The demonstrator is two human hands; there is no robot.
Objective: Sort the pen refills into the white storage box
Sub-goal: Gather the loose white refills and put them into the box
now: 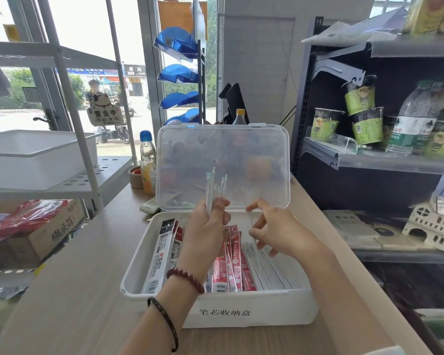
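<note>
A white storage box (254,311) stands on the wooden counter with its clear lid (223,152) raised upright at the back. Inside lie a black-and-white refill pack (159,254) at the left, red refill packs (232,267) in the middle and loose white refills (269,270) at the right. My left hand (205,234) grips a bunch of several loose refills (214,187) upright above the box, their tips pointing up. My right hand (272,229) hovers over the right side of the box, fingers loosely spread and holding nothing.
A drink bottle (148,162) and a tape roll (136,176) stand left of the lid. A white rack with a tray (36,155) is at the left, and a dark shelf with cup noodles (364,116) and bottles at the right. Bare counter (75,290) lies left of the box.
</note>
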